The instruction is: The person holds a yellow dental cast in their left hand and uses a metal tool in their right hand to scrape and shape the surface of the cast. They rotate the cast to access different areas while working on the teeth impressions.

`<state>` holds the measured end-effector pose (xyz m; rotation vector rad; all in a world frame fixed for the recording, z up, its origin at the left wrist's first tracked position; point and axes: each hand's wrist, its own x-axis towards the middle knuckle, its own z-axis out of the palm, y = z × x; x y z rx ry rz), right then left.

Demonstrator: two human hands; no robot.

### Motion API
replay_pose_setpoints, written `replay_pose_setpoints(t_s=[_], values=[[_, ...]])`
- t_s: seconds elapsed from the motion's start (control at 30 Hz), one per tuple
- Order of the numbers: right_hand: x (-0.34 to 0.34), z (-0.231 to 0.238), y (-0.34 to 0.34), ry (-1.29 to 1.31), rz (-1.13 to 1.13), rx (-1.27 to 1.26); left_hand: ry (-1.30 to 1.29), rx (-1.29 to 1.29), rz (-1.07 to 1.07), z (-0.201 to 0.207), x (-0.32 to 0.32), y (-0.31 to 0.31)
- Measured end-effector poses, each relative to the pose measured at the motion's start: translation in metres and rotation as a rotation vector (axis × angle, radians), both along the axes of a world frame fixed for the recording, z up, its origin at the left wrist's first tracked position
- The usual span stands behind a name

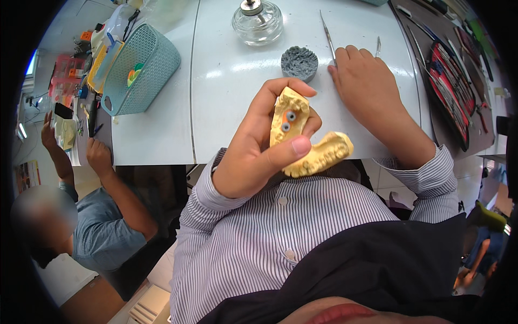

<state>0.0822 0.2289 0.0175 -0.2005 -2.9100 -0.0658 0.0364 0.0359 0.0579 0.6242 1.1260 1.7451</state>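
Note:
My left hand (243,148) is closed round a yellow horseshoe-shaped dental cast (327,153), held up over the near table edge. Its thumb crosses the front of the arch and hides part of it. Two grey ring-like pieces (286,127) with dark centres sit in an orange patch on one arm of the cast; moulded teeth line the other. My right hand (367,81) rests palm down on the table, fingers bent, its thumb and forefinger at the lower end of a slim pointed metal instrument (326,29). A second thin metal tip (379,46) shows just beyond its fingers.
A round grey textured block (299,63) and a clear glass burner (258,22) stand on the white table (221,81). At left is a light teal basket (143,70). An open red-and-black tool case (450,89) lies at right. Another person (108,221) sits at far left.

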Motion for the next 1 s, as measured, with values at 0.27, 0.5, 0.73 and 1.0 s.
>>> replay_pose_setpoints(t_s=[0.27,0.5,0.73,1.0], values=[[-0.005,0.011,0.041,-0.11,-0.065,-0.583,0.012,0.102,0.132,-0.031,0.01,-0.006],[0.003,0.03,0.055,0.039,0.118,-1.888,-0.02,0.133,0.3,-0.029,0.003,-0.022],[0.004,0.05,0.008,0.208,0.11,-2.18,-0.224,0.18,0.343,-0.022,-0.017,-0.026],[-0.011,0.046,-0.051,0.35,0.304,-1.984,0.405,-0.144,0.411,-0.026,-0.037,-0.036]])
